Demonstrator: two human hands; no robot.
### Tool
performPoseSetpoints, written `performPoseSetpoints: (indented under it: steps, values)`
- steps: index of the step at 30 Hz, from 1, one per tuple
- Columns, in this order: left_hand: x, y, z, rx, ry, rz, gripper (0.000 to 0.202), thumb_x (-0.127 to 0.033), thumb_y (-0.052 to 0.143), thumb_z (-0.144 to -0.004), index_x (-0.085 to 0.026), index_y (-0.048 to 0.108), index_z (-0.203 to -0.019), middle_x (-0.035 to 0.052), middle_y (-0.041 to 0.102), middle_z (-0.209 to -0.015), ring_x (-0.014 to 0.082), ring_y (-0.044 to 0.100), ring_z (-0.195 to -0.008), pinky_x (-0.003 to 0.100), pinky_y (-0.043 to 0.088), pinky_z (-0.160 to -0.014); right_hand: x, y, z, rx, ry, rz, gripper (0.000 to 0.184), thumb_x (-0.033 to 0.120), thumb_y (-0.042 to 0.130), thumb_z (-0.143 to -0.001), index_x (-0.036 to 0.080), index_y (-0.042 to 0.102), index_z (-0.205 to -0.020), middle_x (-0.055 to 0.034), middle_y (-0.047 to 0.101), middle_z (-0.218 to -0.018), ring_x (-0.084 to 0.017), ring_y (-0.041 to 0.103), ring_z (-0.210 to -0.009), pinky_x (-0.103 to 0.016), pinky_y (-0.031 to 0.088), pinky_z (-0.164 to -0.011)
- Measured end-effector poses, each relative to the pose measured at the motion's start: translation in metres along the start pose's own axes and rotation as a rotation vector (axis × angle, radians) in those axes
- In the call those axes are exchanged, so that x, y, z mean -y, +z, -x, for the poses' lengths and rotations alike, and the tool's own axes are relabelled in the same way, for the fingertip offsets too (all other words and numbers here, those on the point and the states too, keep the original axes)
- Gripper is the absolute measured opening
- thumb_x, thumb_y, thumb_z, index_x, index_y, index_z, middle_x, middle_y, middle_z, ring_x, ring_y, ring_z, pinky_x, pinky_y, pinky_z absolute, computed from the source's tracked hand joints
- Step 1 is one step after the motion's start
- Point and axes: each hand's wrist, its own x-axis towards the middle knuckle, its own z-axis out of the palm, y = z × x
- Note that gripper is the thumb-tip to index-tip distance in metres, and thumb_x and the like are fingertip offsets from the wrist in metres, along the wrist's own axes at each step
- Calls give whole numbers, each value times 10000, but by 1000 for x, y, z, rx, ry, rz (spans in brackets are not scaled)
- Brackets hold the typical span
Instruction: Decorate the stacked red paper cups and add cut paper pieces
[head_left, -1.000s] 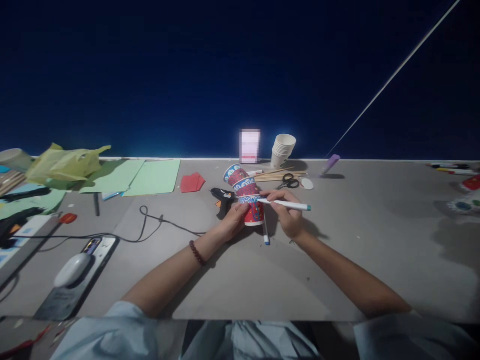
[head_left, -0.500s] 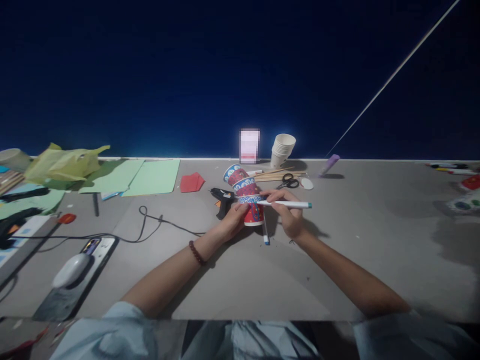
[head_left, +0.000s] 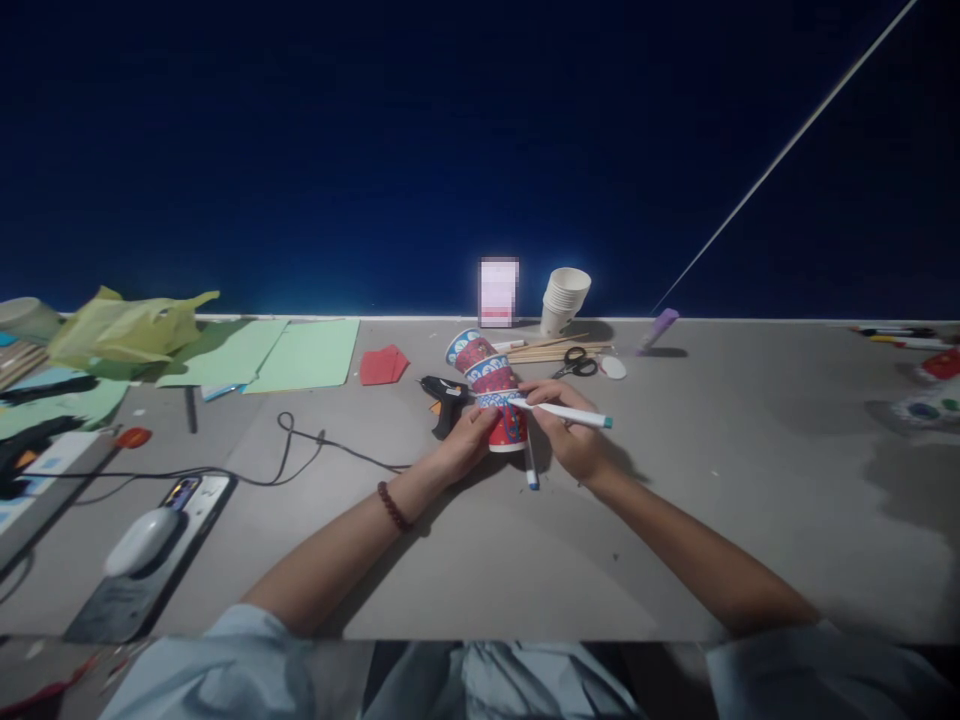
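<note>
A leaning stack of red and blue patterned paper cups [head_left: 491, 385] stands on the grey table [head_left: 675, 480]. My left hand [head_left: 465, 440] grips the lowest cup from the left, fingers closed on it. My right hand [head_left: 574, 435] pinches a white marker with a teal end [head_left: 574, 413], its tip touching the cup's blue band. A second marker with a blue cap [head_left: 530, 466] lies on the table just in front of the cups, between my hands.
A black glue gun [head_left: 446, 395] with its cord lies left of the cups. Behind are white cups [head_left: 564, 298], scissors [head_left: 577, 362], wooden sticks, red paper [head_left: 382, 365] and green sheets [head_left: 307, 352]. A power strip [head_left: 150, 550] sits at the front left.
The marker in my right hand has tilted, its teal end dropping slightly and moving left. The left hand and the cups have stayed put.
</note>
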Motion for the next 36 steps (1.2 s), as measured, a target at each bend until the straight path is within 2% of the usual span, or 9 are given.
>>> performPoseSetpoints:
  steps: [7,14,20,26,36]
  values:
    - [0,1,0,6,-5,-18,572,-505,809,-678,-111,694,-1076,127,719,-1030,242,671,-919,338,478,-879,7,-3,-1,53,13,20,101,206,601,-765,232,661,-688,-84,709,-1019,-275,644,-993,-463,481,-930]
    - [-2,4,1,-3,-3,-17,571,-518,824,-651,-139,707,-1062,99,724,-1015,222,661,-916,327,481,-888,6,-2,0,40,13,4,93,211,593,-789,233,669,-740,-84,708,-1020,-269,649,-999,-455,480,-937]
    - [-1,2,0,-3,-5,-24,574,-527,816,-658,-134,706,-1060,107,725,-1011,220,662,-889,331,484,-866,7,-2,-1,45,13,25,83,203,603,-749,233,663,-701,-80,712,-1015,-273,644,-993,-457,481,-933]
    - [0,0,0,14,4,-31,547,-531,803,-672,-120,712,-1021,104,728,-954,222,664,-860,325,481,-845,3,-1,0,72,30,-62,132,155,586,-680,240,646,-599,-78,693,-820,-313,619,-1069,-467,492,-896]
    - [0,2,0,13,17,-24,553,-528,796,-682,-136,703,-1061,115,721,-1016,244,664,-921,340,476,-877,2,-1,1,78,66,-87,130,147,584,-670,233,655,-603,-85,703,-902,-313,607,-1098,-476,473,-923]
